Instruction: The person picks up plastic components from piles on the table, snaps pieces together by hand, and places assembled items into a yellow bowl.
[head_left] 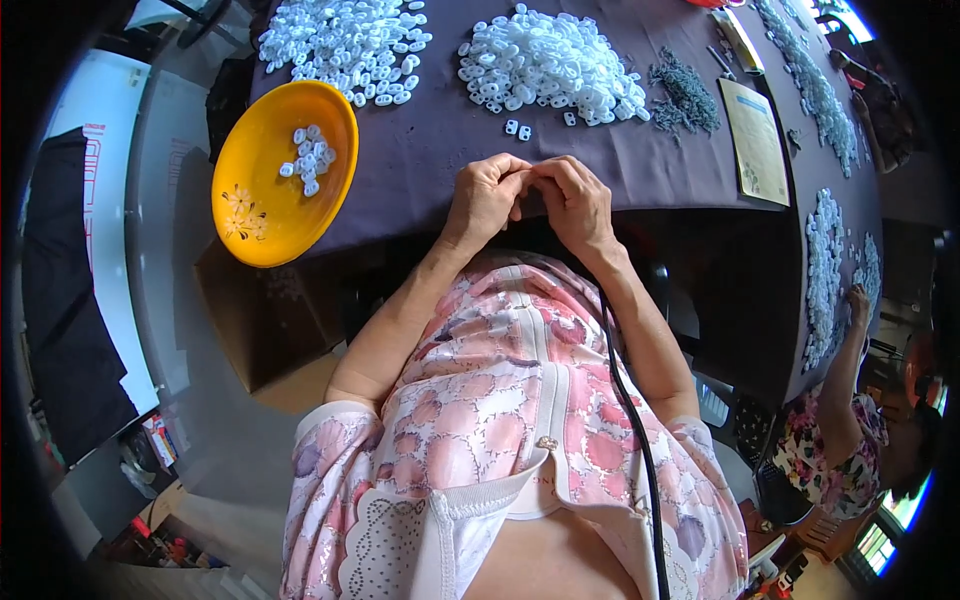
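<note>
Centre frame, we note the left hand [482, 198] and right hand [580, 200], fingertips pinched together; anything between them we cannot make out. Nearest, upper middle: two loose white pieces [511, 127] on the desk [420, 150], below a white heap [550, 65].

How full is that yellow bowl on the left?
Mostly empty: one small cluster of white pieces lies in the yellow bowl, leaving much of its inside bare, including the flower decoration.

White two-holed pieces [550, 68] lie heaped on dark cloth [400, 160].
</note>
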